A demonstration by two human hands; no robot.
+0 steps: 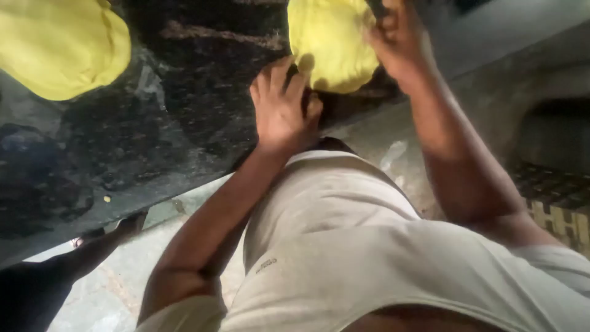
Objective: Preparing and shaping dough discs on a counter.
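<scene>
A flat round of yellow dough (332, 43) lies on a dark speckled stone counter (184, 104) near its front edge. My left hand (283, 107) rests spread on the counter, its fingertips touching the dough's near edge. My right hand (399, 37) grips the dough's right edge, fingers curled over it. A second, larger mass of yellow dough (58, 43) sits at the counter's far left, away from both hands.
The counter's front edge runs diagonally across the view. Below it are a pale floor (110, 289) and my beige shorts (344, 246). A woven brown mat (556, 203) lies at the right. A small yellow crumb (107, 199) sits near the counter edge.
</scene>
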